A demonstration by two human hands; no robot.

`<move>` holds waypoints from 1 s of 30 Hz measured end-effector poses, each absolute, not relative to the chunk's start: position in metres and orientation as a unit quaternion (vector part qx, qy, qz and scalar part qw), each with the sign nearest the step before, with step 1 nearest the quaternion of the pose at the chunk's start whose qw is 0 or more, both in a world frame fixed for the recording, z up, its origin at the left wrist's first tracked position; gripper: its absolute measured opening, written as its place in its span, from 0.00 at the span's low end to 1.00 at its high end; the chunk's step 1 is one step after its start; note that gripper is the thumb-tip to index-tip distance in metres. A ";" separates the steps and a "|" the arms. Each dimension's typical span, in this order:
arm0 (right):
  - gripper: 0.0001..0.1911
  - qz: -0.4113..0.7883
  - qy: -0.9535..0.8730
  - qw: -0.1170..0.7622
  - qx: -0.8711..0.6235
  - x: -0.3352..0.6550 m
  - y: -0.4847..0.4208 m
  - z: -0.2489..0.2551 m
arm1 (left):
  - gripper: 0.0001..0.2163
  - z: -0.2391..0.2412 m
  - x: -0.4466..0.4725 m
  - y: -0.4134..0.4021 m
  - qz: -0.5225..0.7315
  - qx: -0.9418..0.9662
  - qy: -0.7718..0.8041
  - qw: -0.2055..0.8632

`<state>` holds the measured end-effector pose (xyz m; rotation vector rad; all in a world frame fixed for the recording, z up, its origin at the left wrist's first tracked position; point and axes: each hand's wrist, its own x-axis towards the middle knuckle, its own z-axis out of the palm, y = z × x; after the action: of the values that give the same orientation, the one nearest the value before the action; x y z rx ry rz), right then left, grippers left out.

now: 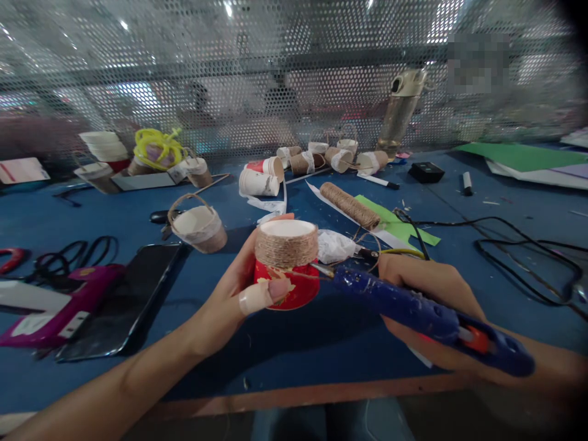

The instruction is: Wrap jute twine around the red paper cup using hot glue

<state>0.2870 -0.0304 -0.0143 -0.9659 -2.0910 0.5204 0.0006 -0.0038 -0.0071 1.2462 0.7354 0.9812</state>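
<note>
My left hand (250,275) is closed round a red paper cup (298,288), held upright above the table near its front edge. Brown twine (285,248) is wound in rows round the cup's upper part, and a bandage (255,298) covers part of my thumb. In my right hand (427,288) is a blue hot glue gun (399,300), its fingers wrapped round the handle. The metal nozzle points left and meets the cup's side just under the twine; whether it touches cannot be made out. A white crumpled wad (337,246) lies behind the nozzle.
A twine spool (350,205) lies on green paper behind my hands. Left are a small twine basket (202,226), a phone (124,300) and a purple device (64,312). Several cups and baskets, a water bottle (402,107) and a black cable (514,260) stand or lie farther off.
</note>
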 end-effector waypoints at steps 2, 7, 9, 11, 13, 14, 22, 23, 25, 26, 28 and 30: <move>0.15 0.212 -0.813 0.380 -0.386 0.288 -0.030 -0.012 | 0.41 -0.004 0.003 -0.005 0.437 0.532 0.329 0.646; 0.12 0.229 -0.812 0.371 -0.388 0.290 -0.028 -0.010 | 0.42 0.003 0.008 -0.009 0.453 0.515 0.342 0.643; 0.12 0.227 -0.810 0.367 -0.396 0.290 -0.027 -0.009 | 0.42 0.005 0.008 -0.009 0.451 0.517 0.339 0.644; 0.12 0.230 -0.810 0.366 -0.396 0.291 -0.027 -0.009 | 0.41 0.004 0.009 -0.009 0.446 0.525 0.338 0.641; 0.12 0.230 -0.810 0.367 -0.395 0.291 -0.027 -0.010 | 0.39 0.002 0.009 -0.008 0.443 0.531 0.339 0.638; 0.12 0.229 -0.811 0.367 -0.393 0.292 -0.027 -0.011 | 0.38 0.000 0.008 -0.007 0.446 0.532 0.338 0.635; 0.15 0.200 -0.821 0.381 -0.376 0.288 -0.028 -0.018 | 0.30 -0.011 0.007 -0.002 0.431 0.589 0.350 0.586; 0.14 0.194 -0.822 0.387 -0.370 0.286 -0.029 -0.018 | 0.30 -0.011 0.006 -0.003 0.424 0.602 0.356 0.575; 0.14 0.187 -0.821 0.397 -0.364 0.282 -0.030 -0.019 | 0.32 -0.011 0.007 -0.004 0.417 0.628 0.367 0.545; 0.15 0.182 -0.820 0.403 -0.362 0.281 -0.030 -0.020 | 0.32 -0.011 0.007 -0.005 0.417 0.641 0.370 0.528; 0.18 0.168 -0.819 0.415 -0.360 0.278 -0.030 -0.021 | 0.33 -0.010 0.007 -0.005 0.418 0.660 0.371 0.501; 0.18 0.156 -0.816 0.425 -0.359 0.277 -0.029 -0.023 | 0.32 -0.010 0.008 -0.005 0.423 0.667 0.378 0.484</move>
<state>0.2772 -0.0293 -0.0232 -0.8966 -2.0414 0.3899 0.0076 -0.0052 -0.0098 1.6241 0.9199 1.0305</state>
